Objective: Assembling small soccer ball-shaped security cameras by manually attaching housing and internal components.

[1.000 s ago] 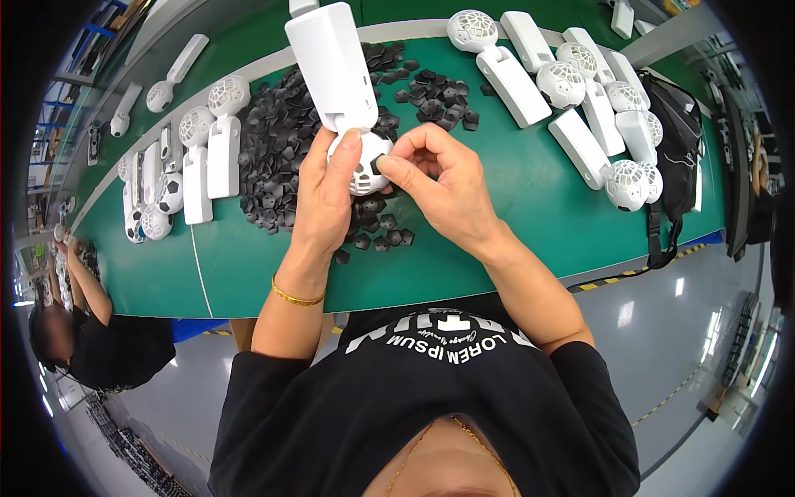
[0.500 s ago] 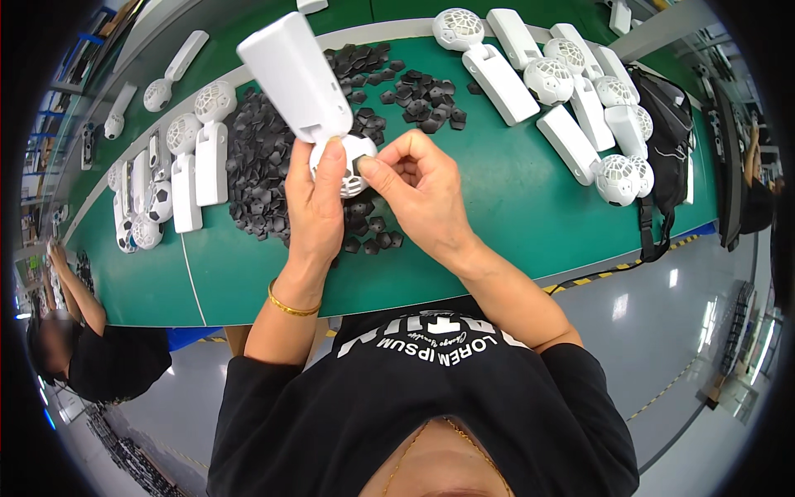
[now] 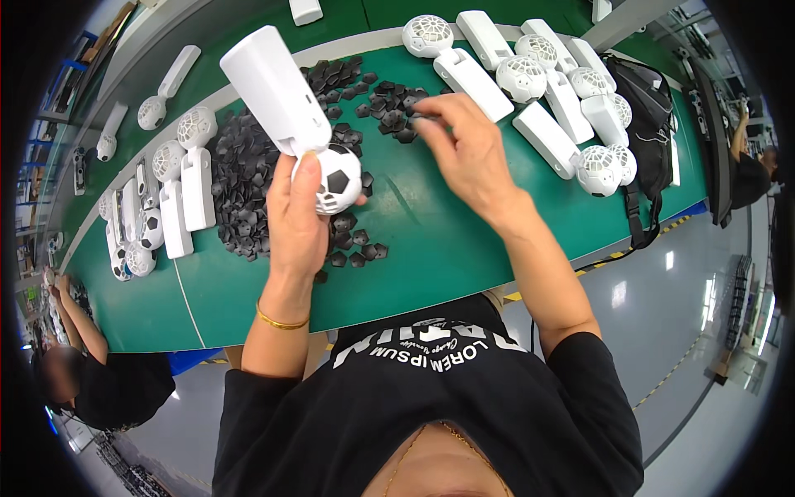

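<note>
My left hand (image 3: 296, 211) grips a white handheld device by its neck, where a long body (image 3: 273, 87) joins a ball-shaped head. Black pentagons pattern the white ball (image 3: 339, 180), like a football, and slots show on its lower side. My right hand (image 3: 464, 149) is at the edge of a small pile of black pentagon pieces (image 3: 387, 106), thumb and forefinger a little apart. No piece shows plainly between those fingertips. A larger heap of black pentagon pieces (image 3: 240, 186) lies left of the device, with several loose pieces (image 3: 358, 248) nearer me.
White devices with latticed ball heads (image 3: 522, 79) crowd the right of the green table (image 3: 447, 257). More devices (image 3: 197, 186) stand at the left, some with black patches. A black backpack (image 3: 646, 124) lies at the right edge. Another person's arm (image 3: 83, 319) reaches in at far left.
My right hand has left the ball and moved right and away from me to the small pile. The left hand still holds the device, now with a black pentagon facing up.
</note>
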`<action>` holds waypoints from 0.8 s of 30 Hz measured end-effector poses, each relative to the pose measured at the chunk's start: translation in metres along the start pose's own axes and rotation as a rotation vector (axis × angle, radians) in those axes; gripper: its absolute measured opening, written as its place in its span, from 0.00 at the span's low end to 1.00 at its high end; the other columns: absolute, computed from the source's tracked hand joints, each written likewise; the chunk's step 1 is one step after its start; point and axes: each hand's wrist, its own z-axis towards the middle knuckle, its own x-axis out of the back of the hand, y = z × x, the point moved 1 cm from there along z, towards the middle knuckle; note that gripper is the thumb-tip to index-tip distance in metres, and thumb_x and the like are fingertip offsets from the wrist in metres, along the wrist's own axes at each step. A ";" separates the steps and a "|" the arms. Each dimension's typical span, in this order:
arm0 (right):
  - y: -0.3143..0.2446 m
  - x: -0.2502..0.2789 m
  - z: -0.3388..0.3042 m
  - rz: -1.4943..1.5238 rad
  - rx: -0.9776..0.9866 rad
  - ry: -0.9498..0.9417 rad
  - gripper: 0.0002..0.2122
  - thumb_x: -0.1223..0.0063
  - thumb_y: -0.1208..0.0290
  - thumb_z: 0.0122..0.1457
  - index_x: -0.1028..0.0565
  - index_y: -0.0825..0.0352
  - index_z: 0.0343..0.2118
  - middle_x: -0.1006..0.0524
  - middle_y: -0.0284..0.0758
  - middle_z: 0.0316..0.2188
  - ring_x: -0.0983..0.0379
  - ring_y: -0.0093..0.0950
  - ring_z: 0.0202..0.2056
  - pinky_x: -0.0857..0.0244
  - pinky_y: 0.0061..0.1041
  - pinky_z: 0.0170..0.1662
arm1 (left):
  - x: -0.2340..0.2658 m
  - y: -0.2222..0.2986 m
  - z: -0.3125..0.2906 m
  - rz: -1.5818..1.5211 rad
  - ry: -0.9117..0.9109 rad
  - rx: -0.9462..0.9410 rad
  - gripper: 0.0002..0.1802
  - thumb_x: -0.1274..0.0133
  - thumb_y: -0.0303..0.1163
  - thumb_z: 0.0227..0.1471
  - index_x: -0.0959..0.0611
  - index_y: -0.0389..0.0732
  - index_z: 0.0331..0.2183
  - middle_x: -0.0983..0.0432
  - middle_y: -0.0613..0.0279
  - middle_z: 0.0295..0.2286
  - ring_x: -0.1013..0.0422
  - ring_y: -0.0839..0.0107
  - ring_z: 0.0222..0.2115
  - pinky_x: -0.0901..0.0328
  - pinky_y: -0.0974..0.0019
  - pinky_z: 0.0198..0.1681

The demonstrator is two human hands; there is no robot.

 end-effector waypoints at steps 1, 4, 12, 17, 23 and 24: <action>0.008 0.004 -0.001 -0.063 -0.058 -0.007 0.09 0.45 0.80 0.53 0.25 0.70 0.38 0.25 0.39 0.34 0.27 0.34 0.32 0.32 0.28 0.35 | -0.001 0.003 0.001 -0.026 0.013 0.022 0.22 0.61 0.41 0.63 0.34 0.33 0.50 0.26 0.58 0.34 0.26 0.72 0.30 0.27 0.66 0.30; 0.018 0.006 -0.006 -0.269 0.119 -0.053 0.08 0.44 0.80 0.51 0.24 0.69 0.35 0.25 0.38 0.33 0.28 0.36 0.35 0.32 0.31 0.37 | 0.002 0.001 0.001 -0.055 0.039 0.051 0.22 0.63 0.42 0.63 0.33 0.34 0.49 0.26 0.58 0.33 0.26 0.71 0.30 0.27 0.65 0.31; 0.026 0.004 0.001 -0.427 0.164 -0.168 0.04 0.44 0.77 0.51 0.24 0.69 0.30 0.26 0.38 0.31 0.28 0.38 0.36 0.31 0.35 0.38 | 0.002 0.004 -0.001 -0.066 0.056 0.034 0.22 0.62 0.43 0.63 0.32 0.34 0.49 0.26 0.58 0.33 0.26 0.70 0.30 0.27 0.64 0.31; 0.019 0.009 0.006 -0.553 0.239 -0.186 0.03 0.53 0.80 0.50 0.28 0.70 0.27 0.27 0.41 0.31 0.28 0.38 0.37 0.29 0.34 0.35 | 0.002 0.004 -0.001 -0.120 0.065 0.082 0.24 0.60 0.45 0.62 0.31 0.34 0.49 0.25 0.57 0.34 0.26 0.70 0.31 0.26 0.63 0.31; 0.014 0.025 0.017 -0.733 0.123 -0.391 0.05 0.52 0.81 0.54 0.26 0.73 0.33 0.25 0.44 0.28 0.24 0.38 0.29 0.29 0.33 0.34 | -0.002 0.007 -0.003 -0.279 0.095 0.166 0.27 0.59 0.48 0.61 0.31 0.35 0.51 0.26 0.57 0.37 0.26 0.68 0.36 0.27 0.59 0.35; 0.005 0.025 0.018 -0.728 0.131 -0.391 0.05 0.52 0.81 0.54 0.26 0.73 0.33 0.25 0.44 0.28 0.24 0.38 0.29 0.29 0.33 0.34 | -0.003 0.007 -0.002 -0.346 0.114 0.189 0.26 0.59 0.48 0.61 0.31 0.36 0.50 0.26 0.57 0.37 0.26 0.68 0.36 0.27 0.57 0.36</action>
